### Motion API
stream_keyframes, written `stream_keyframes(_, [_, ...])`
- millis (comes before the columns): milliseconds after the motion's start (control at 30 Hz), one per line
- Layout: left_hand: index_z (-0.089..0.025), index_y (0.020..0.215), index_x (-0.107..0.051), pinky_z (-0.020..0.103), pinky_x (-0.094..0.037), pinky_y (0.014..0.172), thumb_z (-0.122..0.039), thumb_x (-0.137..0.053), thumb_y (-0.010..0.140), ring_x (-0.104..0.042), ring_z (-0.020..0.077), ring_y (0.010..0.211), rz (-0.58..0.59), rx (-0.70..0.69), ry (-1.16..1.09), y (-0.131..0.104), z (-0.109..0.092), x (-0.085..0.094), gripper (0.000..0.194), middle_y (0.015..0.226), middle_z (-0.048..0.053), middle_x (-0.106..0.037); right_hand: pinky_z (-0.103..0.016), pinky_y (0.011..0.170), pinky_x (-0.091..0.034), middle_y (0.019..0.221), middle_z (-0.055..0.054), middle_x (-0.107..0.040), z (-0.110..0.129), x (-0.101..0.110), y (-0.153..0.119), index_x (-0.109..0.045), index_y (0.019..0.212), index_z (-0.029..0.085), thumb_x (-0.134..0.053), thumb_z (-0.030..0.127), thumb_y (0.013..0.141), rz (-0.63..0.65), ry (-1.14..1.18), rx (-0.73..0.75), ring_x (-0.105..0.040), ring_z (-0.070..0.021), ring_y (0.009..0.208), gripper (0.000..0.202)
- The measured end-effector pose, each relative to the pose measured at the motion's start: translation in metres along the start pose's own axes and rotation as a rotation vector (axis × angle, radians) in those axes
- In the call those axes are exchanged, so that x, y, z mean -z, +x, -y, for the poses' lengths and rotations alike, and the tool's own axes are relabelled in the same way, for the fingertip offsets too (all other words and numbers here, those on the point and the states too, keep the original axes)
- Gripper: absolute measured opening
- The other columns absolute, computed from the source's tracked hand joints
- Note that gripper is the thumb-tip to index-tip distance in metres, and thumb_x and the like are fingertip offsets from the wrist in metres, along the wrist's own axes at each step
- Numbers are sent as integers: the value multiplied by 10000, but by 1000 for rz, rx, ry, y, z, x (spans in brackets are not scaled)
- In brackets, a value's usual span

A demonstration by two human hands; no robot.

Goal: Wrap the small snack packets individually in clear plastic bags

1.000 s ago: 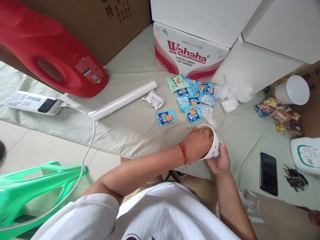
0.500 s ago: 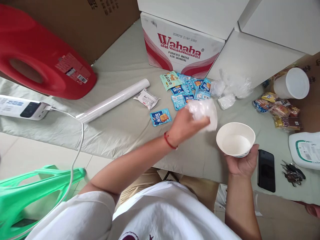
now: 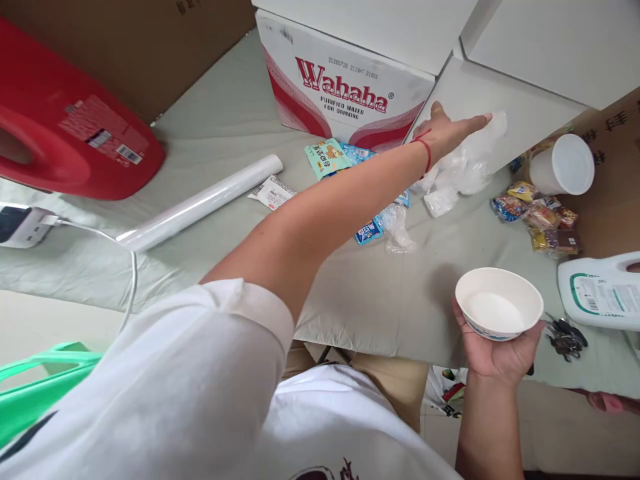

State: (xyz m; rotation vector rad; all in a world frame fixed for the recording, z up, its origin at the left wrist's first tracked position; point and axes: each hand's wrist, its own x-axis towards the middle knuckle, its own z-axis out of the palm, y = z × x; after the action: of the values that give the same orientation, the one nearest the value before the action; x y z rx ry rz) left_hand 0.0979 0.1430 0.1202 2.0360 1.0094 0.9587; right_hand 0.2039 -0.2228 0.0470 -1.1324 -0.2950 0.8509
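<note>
My left hand point(image 3: 443, 133) is stretched far out over a heap of crumpled clear plastic bags point(image 3: 463, 170) in front of the white boxes. Its thumb and fingers are spread apart; I cannot tell whether the thumb touches the plastic. My right hand point(image 3: 497, 357) holds a white paper bowl point(image 3: 499, 303) from below, upright, with nothing inside. Another clear plastic bag point(image 3: 399, 230) lies crumpled beside a blue snack packet point(image 3: 369, 231). My left forearm hides most of the other blue packets, while a green packet point(image 3: 329, 157) shows behind it.
A Wahaha carton point(image 3: 345, 87) and white boxes point(image 3: 540, 47) stand at the back. To the left are a white roll point(image 3: 205, 203), a red jug point(image 3: 85, 127) and a power strip point(image 3: 27, 225). At right are wrapped snacks point(image 3: 540, 215), a white tub point(image 3: 565, 163), a white bottle point(image 3: 600, 293) and keys point(image 3: 567, 339).
My left hand has let go of a crumpled plastic bag beside the blue packets and moved away and right to the bag heap. The bowl has moved right and nearer, now covering the phone.
</note>
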Motion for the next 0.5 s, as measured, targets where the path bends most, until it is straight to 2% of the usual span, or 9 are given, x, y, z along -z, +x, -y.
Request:
stream_keyframes(67, [20,1291,-640,497,-412,1167,-530,-578,972,-351,442,1535,-193,190,18,-40,-7,11,639,1554,234,-491,-636,938,-607,1468,-34,-614,0,2,2,-653,1362,367,-755,646,769,9,23,-4,-548,-345,1391,663])
stream_keyframes(133, [17,1356,-612,435,-429,1111,-498,-334,1027,-454,403,1466,-224,116,13,-99,-13,18,672,1539,169,-514,-662,988,-576,1452,-40,-627,-2,2,3,-656,1362,356,-727,645,789,11,41,-28,-547,-347,1395,646])
stream_keyframes(167, [14,1382,-596,382,-473,1031,-501,-268,1033,-542,387,1380,-159,67,-52,-131,-15,19,704,1541,138,-514,-673,1016,-557,1437,-42,-639,-4,1,3,-659,1358,352,-720,645,795,14,47,-48,-551,-347,1393,638])
stream_keyframes(233, [-118,1460,-540,331,-611,857,-477,-658,975,-736,244,1107,28,81,-272,-191,-15,15,615,1482,214,-584,-666,1065,-529,1396,-38,-672,-10,-7,2,-666,1349,352,-713,648,809,25,43,-93,-572,-337,1377,618])
stream_keyframes(300, [-139,1476,-519,307,-621,722,-461,-784,884,-747,179,846,289,130,-411,-235,-12,6,724,1368,196,-655,-628,1100,-520,1333,-33,-713,-20,-19,0,-687,1322,345,-703,668,831,45,3,-149,-606,-322,1343,588])
stream_keyframes(367, [-138,1308,-651,299,-593,700,-412,-753,895,-723,189,805,491,160,-475,-259,-5,-5,506,1169,127,-745,-580,1117,-522,1261,-53,-747,-29,-30,-3,-719,1272,305,-688,716,841,85,-85,-236,-630,-319,1312,597])
stream_keyframes(400, [-131,1195,-701,296,-577,705,-364,-699,919,-717,201,814,523,202,-466,-263,-1,-10,361,1071,103,-766,-560,1120,-523,1241,-69,-752,-32,-34,-6,-731,1252,278,-673,744,843,112,-153,-274,-634,-321,1305,623])
stream_keyframes(467, [-128,1004,-739,287,-546,711,-255,-595,919,-709,223,843,494,306,-407,-264,7,-15,210,923,74,-773,-523,1133,-515,1276,-86,-733,-32,-37,-13,-728,1266,251,-640,746,878,144,-356,-222,-625,-310,1313,635])
stream_keyframes(500, [-129,944,-739,282,-532,705,-221,-567,895,-705,227,844,467,352,-376,-261,11,-15,201,883,66,-768,-503,1140,-511,1325,-84,-708,-27,-35,-17,-712,1302,259,-648,701,900,143,-485,-108,-620,-295,1315,601])
